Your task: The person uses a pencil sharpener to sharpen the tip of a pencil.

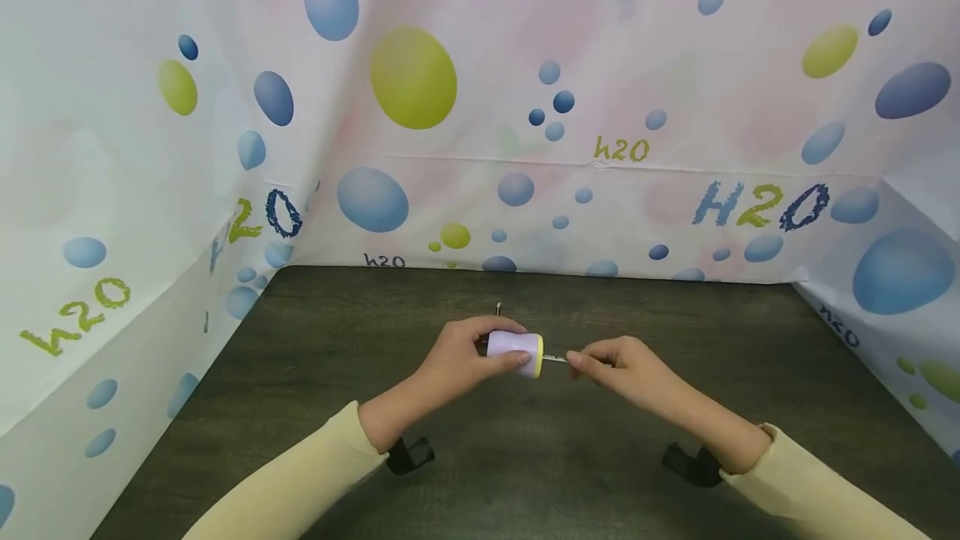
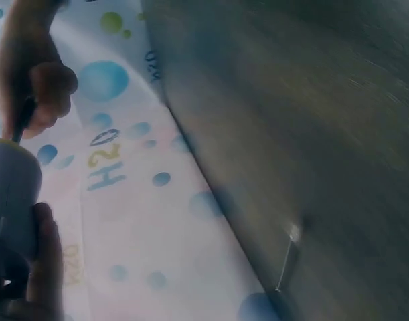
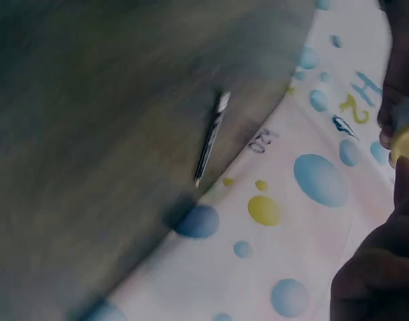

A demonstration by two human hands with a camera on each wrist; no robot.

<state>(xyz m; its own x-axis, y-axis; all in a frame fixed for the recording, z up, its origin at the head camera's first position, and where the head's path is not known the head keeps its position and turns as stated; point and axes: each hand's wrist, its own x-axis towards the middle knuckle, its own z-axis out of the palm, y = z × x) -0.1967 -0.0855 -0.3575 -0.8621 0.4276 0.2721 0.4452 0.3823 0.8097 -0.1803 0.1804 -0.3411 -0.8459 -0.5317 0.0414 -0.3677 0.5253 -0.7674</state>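
Note:
In the head view, my left hand grips a small lavender barrel-shaped pencil sharpener with a yellow end, thumb on the near side and fingers on the far side. It is held sideways above the table, yellow end to the right. A thin, pale pencil runs from that yellow end to my right hand, whose thumb and fingers pinch it. The pencil's far tip is hidden at the sharpener. The left wrist view shows the sharpener at its left edge; the right wrist view shows part of its yellow end.
A second slim pencil-like stick, dark with a white end, lies on the dark wooden table beyond the left hand. White cloth printed with bubbles and "H2O" walls off the back and sides. Dark straps circle both wrists.

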